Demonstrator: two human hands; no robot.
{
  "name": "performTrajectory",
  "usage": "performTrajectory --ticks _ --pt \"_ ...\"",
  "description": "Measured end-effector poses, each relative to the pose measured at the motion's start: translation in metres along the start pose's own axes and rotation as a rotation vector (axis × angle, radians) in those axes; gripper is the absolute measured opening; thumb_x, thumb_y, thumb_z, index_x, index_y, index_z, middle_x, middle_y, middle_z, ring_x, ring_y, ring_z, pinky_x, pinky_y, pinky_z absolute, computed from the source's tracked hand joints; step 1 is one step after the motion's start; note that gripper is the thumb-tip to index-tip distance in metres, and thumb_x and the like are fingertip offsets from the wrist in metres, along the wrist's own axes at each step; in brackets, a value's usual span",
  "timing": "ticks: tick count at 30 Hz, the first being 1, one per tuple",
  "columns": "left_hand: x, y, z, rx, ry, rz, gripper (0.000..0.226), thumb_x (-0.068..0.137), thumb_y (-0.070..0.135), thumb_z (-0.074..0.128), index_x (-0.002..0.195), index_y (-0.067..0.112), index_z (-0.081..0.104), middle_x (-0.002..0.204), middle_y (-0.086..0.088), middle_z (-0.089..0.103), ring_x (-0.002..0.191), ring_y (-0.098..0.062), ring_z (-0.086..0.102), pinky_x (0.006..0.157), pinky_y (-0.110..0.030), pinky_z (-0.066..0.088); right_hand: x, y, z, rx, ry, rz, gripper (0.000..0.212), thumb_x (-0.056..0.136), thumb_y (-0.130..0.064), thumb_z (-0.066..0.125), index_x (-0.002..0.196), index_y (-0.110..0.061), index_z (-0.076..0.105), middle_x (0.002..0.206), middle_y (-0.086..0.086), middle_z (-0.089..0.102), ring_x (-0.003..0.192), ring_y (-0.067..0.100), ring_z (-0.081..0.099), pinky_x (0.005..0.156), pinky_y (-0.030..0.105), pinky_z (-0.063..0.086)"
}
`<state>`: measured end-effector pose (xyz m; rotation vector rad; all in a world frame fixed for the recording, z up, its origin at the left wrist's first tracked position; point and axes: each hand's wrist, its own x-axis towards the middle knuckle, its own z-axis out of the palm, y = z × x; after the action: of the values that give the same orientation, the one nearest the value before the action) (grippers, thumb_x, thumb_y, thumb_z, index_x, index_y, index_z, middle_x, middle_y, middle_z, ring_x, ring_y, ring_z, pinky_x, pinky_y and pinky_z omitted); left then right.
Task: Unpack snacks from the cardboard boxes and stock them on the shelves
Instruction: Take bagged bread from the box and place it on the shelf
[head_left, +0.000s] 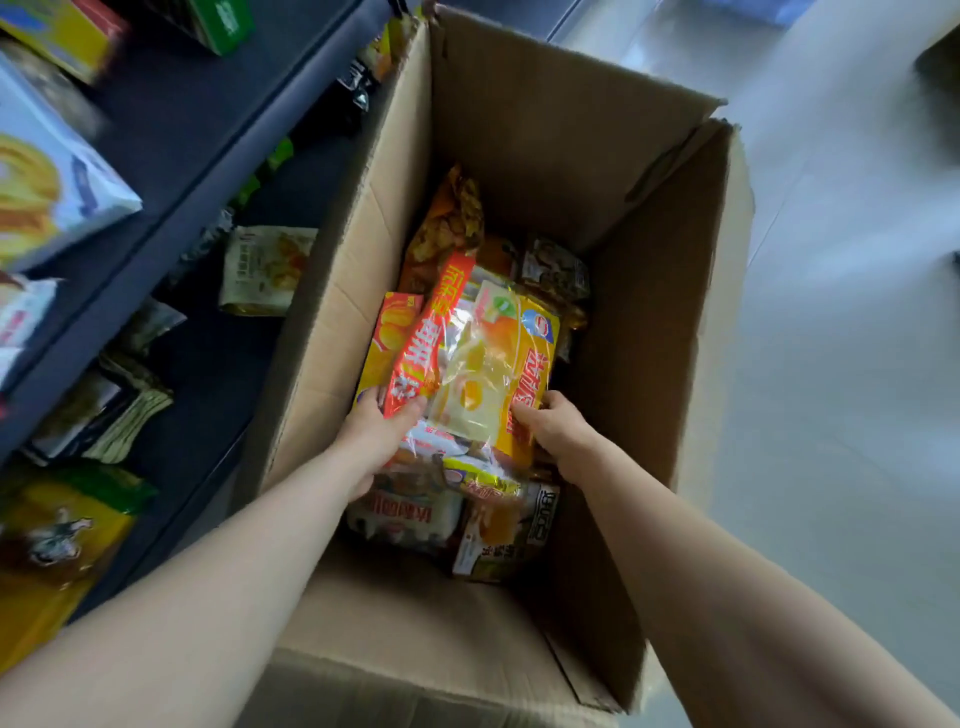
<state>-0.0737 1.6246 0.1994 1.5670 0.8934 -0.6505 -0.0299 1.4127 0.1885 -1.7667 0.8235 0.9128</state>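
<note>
An open cardboard box (545, 171) stands on the floor, flaps up, with several snack bags heaped at its bottom. Both my arms reach down into it. My left hand (376, 434) grips the near end of a red bag with white lettering (434, 332), which lies over a yellow chip bag (387, 345). My right hand (558, 431) holds the near right edge of a large yellow cake bag with a clear window (498, 364). More packets lie below, partly hidden by my hands.
Dark shelves (171, 171) run along the left, holding snack packs: a pale blue bag (47, 182) up top, a cream pouch (265, 270) and a yellow bag (57, 540) lower down. Pale floor (831, 364) lies to the right of the box.
</note>
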Motion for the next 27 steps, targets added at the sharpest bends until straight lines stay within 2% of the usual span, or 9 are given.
performTrajectory --ticks 3,6,8,11,13,15,19,22,27 --pt "-0.017 0.025 -0.01 -0.146 -0.113 -0.061 0.038 0.097 0.029 0.062 0.131 0.013 0.054 0.122 -0.016 0.066 0.109 -0.034 0.065 0.095 -0.056 0.052 -0.028 -0.025 -0.023 -0.078 -0.001 -0.034 0.018 0.1 -0.024 0.059 0.11 -0.011 0.051 0.104 0.009 0.065 0.088 0.022 0.066 0.07 0.037 0.059" --pt "-0.047 0.055 -0.018 -0.241 -0.179 -0.091 0.028 0.1 0.028 0.056 0.125 0.014 0.056 0.103 -0.014 0.072 0.081 -0.026 0.071 0.065 -0.041 0.059 -0.062 -0.042 -0.047 -0.125 0.044 -0.092 0.016 0.1 -0.01 0.041 0.107 -0.01 0.056 0.09 0.011 0.065 0.076 0.021 0.063 0.08 0.044 0.061" --pt "-0.073 0.074 -0.026 -0.274 -0.22 -0.11 0.025 0.1 0.028 0.055 0.119 0.011 0.058 0.085 -0.011 0.074 0.063 -0.022 0.072 0.047 -0.033 0.055 -0.085 -0.049 -0.068 -0.283 0.093 -0.25 0.043 0.089 0.004 0.038 0.123 -0.017 0.054 0.106 0.013 0.065 0.085 0.023 0.065 0.08 0.045 0.061" --pt "-0.114 0.098 -0.042 -0.272 -0.271 -0.098 0.032 0.1 0.032 0.054 0.114 0.005 0.062 0.09 -0.015 0.074 0.071 -0.027 0.072 0.057 -0.035 0.058 -0.111 -0.059 -0.104 -0.843 0.154 -0.612 0.093 0.08 0.009 0.06 0.152 -0.038 0.023 0.152 0.006 0.035 0.126 0.031 0.051 0.098 0.046 0.052" --pt "-0.144 0.114 -0.053 -0.287 -0.298 -0.074 0.035 0.099 0.034 0.054 0.108 0.003 0.067 0.094 -0.018 0.073 0.074 -0.028 0.07 0.065 -0.037 0.058 -0.128 -0.071 -0.123 -1.041 0.102 -0.76 0.12 0.074 -0.004 0.083 0.157 -0.042 0.004 0.164 0.004 0.014 0.143 0.036 0.032 0.11 0.048 0.041" --pt "-0.181 0.129 -0.066 -0.317 -0.324 -0.057 0.036 0.096 0.036 0.056 0.102 0.004 0.072 0.098 -0.02 0.074 0.075 -0.028 0.072 0.066 -0.038 0.06 -0.148 -0.09 -0.134 -1.087 0.115 -0.912 0.13 0.066 -0.023 0.092 0.156 -0.042 -0.001 0.167 0.005 0.009 0.15 0.034 0.02 0.118 0.049 0.031" --pt "-0.26 0.151 -0.091 -0.352 -0.378 -0.012 0.042 0.084 0.039 0.063 0.105 0.004 0.076 0.114 -0.02 0.071 0.085 -0.026 0.073 0.071 -0.036 0.062 -0.209 -0.139 -0.15 -1.043 0.195 -1.241 0.103 0.069 -0.034 0.088 0.154 -0.026 0.032 0.164 0.005 0.022 0.152 0.032 0.02 0.118 0.051 0.028" --pt "-0.322 0.161 -0.11 -0.404 -0.324 0.028 0.049 0.087 0.041 0.061 0.114 0.001 0.072 0.119 -0.021 0.068 0.098 -0.029 0.071 0.082 -0.039 0.061 -0.264 -0.174 -0.166 -1.026 0.179 -1.382 0.088 0.067 -0.039 0.087 0.144 -0.02 0.048 0.152 0.003 0.045 0.147 0.027 0.033 0.115 0.043 0.031" --pt "-0.423 0.179 -0.14 -0.569 -0.099 0.149 0.029 0.089 0.029 0.066 0.105 0.006 0.075 0.111 -0.019 0.072 0.098 -0.029 0.07 0.095 -0.041 0.055 -0.371 -0.238 -0.169 -1.065 0.131 -1.542 0.071 0.074 -0.05 0.074 0.134 -0.021 0.05 0.132 0.002 0.057 0.129 0.026 0.05 0.108 0.045 0.039"
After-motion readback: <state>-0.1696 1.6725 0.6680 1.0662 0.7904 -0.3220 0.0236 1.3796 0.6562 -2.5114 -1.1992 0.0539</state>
